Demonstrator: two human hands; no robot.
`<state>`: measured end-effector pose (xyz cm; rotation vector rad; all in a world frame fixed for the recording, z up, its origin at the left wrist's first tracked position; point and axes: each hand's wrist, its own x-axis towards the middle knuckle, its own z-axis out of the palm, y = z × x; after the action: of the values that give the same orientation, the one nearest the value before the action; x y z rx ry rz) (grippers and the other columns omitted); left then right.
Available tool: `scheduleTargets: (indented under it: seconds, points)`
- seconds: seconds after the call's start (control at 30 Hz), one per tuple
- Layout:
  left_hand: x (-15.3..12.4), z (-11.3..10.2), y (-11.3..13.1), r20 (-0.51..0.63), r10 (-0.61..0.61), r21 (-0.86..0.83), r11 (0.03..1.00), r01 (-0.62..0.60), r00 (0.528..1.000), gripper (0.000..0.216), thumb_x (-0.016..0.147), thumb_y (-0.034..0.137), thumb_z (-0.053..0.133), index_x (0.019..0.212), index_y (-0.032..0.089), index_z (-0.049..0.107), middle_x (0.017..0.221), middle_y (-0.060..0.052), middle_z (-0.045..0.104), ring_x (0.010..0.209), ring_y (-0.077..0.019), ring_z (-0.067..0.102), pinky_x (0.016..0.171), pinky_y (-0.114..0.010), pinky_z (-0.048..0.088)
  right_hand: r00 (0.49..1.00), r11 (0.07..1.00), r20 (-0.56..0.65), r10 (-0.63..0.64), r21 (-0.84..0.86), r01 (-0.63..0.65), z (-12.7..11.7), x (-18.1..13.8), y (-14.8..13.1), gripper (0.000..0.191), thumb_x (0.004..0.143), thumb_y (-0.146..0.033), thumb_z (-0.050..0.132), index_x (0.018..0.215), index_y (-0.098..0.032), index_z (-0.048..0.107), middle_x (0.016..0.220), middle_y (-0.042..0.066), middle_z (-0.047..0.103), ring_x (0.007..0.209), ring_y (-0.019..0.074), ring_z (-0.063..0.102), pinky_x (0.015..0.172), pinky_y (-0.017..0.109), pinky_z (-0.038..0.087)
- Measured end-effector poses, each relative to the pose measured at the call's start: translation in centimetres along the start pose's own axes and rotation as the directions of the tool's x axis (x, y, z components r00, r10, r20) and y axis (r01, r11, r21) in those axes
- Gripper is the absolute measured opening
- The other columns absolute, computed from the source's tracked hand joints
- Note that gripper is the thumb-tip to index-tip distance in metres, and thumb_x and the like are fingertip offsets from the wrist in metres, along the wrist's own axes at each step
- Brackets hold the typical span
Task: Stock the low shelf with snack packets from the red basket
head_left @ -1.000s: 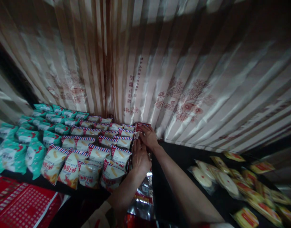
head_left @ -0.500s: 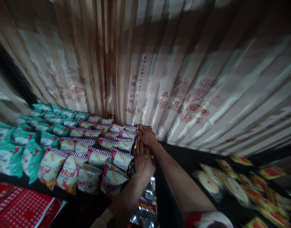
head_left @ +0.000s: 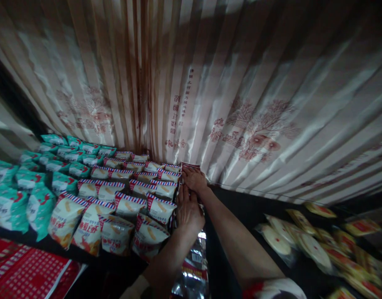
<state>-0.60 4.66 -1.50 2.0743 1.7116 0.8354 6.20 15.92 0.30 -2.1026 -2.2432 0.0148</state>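
Observation:
A row of shiny dark-red and silver packets [head_left: 194, 272] runs away from me beside the snack bags. My left hand [head_left: 190, 211] lies over the middle of this row, palm down, its fingers stretched forward. Just beyond it, my right hand [head_left: 194, 179] rests on the far end of the row near the curtain, fingers extended to the left. Neither palm is visible, and both hands cover part of the packets. Immediately left stand white snack bags [head_left: 118, 234] with red-and-blue striped tops, the nearest close to my left forearm.
Teal bags [head_left: 40, 211] fill the far left in rows. A red-and-white checked bag [head_left: 29, 270] lies at the lower left. On the black surface to the right are flat round packaged goods [head_left: 275, 239] and yellow packets [head_left: 343, 253]. A pleated curtain [head_left: 209, 83] hangs behind.
My hands stay in nearly the same place on the packets. The view has shifted slightly, so the goods on the right appear a little further right.

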Motion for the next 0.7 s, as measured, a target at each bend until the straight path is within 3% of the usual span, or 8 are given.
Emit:
scheduleTargets:
  seconds: [0.27, 0.7]
  points:
    - [0.0, -0.2, 0.1, 0.040, -0.009, -0.007, 1.000, 0.010, 0.999, 0.048, 0.078, 0.013, 0.042, 0.126, 0.009, 0.048, 0.141, -0.016, 0.039, 0.137, -0.0260, 0.024, 0.112, -0.044, 0.023, 1.000, 0.999, -0.024, 0.004, 0.032, -0.003, 0.7, 0.0, 0.2, 0.043, 0.093, -0.041, 0.024, 0.124, -0.031, 0.053, 0.131, 0.000, 0.054, 0.122, 0.0216, 0.044, 0.102, 0.039, 0.029]
    - [-0.3, 0.1, -0.2, -0.021, -0.014, -0.038, 0.999, 0.013, 1.000, 0.044, 0.081, 0.014, 0.043, 0.124, 0.011, 0.049, 0.139, -0.016, 0.042, 0.135, -0.0265, 0.028, 0.112, -0.045, 0.024, 0.996, 0.998, -0.061, -0.067, -0.001, 0.068, 1.5, 0.5, 0.3, 0.041, 0.094, -0.038, 0.026, 0.124, -0.030, 0.052, 0.131, 0.001, 0.054, 0.122, 0.0215, 0.043, 0.103, 0.039, 0.025]
